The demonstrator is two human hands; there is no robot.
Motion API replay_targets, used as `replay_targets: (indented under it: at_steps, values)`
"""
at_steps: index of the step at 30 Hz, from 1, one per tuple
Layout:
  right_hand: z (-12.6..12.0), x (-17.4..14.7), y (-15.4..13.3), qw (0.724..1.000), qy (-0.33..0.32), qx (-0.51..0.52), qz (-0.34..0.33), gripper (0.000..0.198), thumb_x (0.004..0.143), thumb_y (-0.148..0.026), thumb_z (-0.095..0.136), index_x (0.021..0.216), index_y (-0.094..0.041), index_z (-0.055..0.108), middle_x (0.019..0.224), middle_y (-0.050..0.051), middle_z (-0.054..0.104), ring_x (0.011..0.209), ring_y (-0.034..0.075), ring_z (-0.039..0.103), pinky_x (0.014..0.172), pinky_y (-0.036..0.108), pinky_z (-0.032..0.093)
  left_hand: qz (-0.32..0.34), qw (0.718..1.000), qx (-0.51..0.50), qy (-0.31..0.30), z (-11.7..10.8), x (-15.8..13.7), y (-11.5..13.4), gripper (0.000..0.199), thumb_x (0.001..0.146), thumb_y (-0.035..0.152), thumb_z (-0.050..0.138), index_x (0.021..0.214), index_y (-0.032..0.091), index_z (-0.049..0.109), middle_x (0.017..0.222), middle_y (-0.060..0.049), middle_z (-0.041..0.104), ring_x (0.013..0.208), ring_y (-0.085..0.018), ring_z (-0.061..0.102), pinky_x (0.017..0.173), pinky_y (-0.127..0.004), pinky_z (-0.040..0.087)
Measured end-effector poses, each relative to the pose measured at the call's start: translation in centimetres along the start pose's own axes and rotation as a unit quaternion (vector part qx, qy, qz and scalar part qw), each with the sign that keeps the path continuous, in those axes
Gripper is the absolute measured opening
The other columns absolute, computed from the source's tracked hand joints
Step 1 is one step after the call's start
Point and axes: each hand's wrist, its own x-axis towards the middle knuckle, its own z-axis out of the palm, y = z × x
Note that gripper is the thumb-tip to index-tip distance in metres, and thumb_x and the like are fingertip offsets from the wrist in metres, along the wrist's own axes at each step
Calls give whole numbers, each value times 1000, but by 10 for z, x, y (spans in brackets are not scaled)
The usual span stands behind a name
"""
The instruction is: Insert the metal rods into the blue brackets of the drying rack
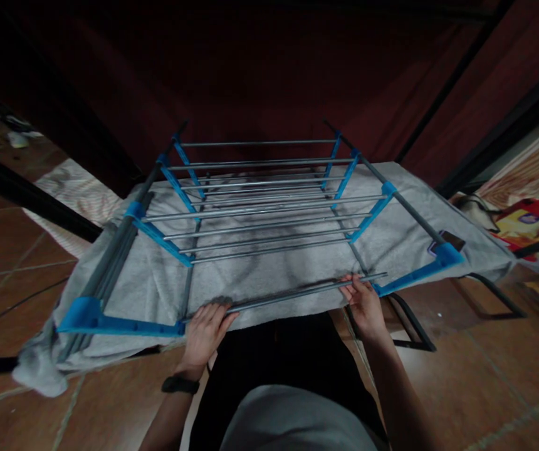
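A thin grey metal rod [293,294] runs crosswise in front of me, gripped near both ends. My left hand [207,329] is closed around its left end, close to the inner end of a blue plastic bracket [119,326]. Toward the other end, my right hand [361,300] pinches the rod between thumb and fingers, and the rod's tip sticks out beyond it. Just right of that hand is another blue bracket [420,275]. Both brackets belong to a rack frame [264,210] of grey tubes and several crossbars, which lies on a grey cloth.
Beneath the rack, the grey cloth [420,188] covers a raised surface. Several loose tubes [109,275] lie along the left side. A phone-like dark object [447,243] rests at the right. Black metal legs [415,335] stand over the tiled floor [499,376]. A red-and-yellow package [535,228] is at far right.
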Motion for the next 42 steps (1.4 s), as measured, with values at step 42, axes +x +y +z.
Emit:
replay_targets:
  at_steps: [42]
  values:
    - [-29,14,12,994,9,-88,59,17,76,-22,80,84,-22,64,91,-2,73,90,12,71,96,31,57,-9,992,-13,-128,13,-1,17,35,104,38,39,118,19,65,102,-9,67,99,-22,60,89,-38,47]
